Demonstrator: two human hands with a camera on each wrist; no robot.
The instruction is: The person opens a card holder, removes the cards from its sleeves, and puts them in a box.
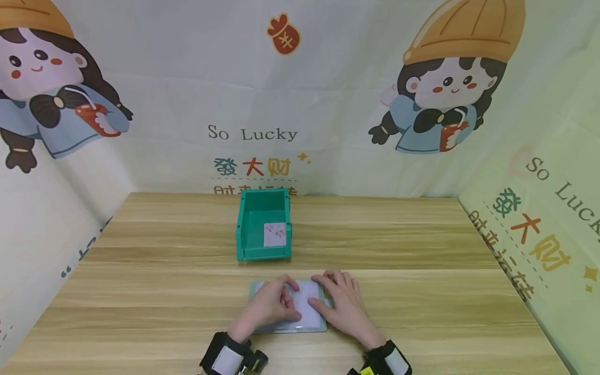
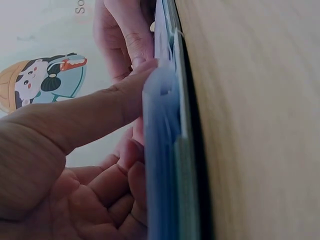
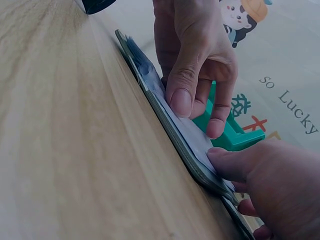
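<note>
A card album (image 1: 281,327) with a pale blue-green cover and clear plastic pages lies open on the wooden table. On its right part is a whitish card (image 1: 310,307), seemingly against or within a sleeve. My left hand (image 1: 274,303) comes over the album from the left, its thumb pressing the page beside the card and its other fingers bent above. In the left wrist view, layered plastic pages (image 2: 162,165) stand edge-on under that thumb. My right hand (image 1: 344,307) rests at the album's right side, thumb on the card's edge, fingers spread toward the far corner.
Behind the album stands a green plastic bin (image 1: 264,254) with a small printed card (image 1: 274,235) lying on its floor. Wood-grain tabletop (image 1: 398,234) stretches to both sides. A printed cloth (image 1: 337,104) with cartoon figures hangs at the back and sides.
</note>
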